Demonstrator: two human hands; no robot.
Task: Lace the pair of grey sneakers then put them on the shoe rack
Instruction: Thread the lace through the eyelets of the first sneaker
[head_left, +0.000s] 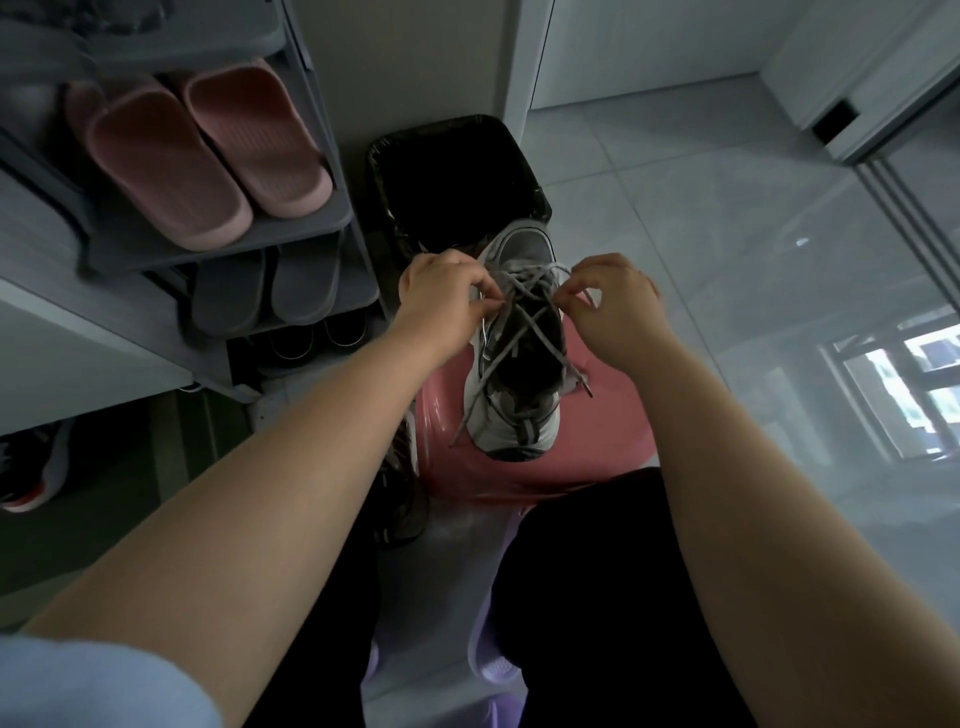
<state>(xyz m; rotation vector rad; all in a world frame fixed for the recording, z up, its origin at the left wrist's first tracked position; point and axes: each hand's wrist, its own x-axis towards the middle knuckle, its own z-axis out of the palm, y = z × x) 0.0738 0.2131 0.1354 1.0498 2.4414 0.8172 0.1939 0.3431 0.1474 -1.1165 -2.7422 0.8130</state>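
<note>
A grey and white sneaker stands on a pink stool, toe pointing away from me. Its grey lace crosses loosely over the open tongue, and both ends trail toward the heel. My left hand pinches the lace at the sneaker's left eyelets. On the sneaker's right side, my right hand pinches another strand near the toe end. The second grey sneaker lies on the floor left of the stool, mostly hidden by my left forearm. The grey shoe rack stands at the left.
On the rack are pink slippers, grey slippers one shelf lower, and dark shoes at the bottom. A black-lined bin stands just beyond the stool. A dark shoe with a red sole lies at far left. Glossy tiled floor spreads to the right.
</note>
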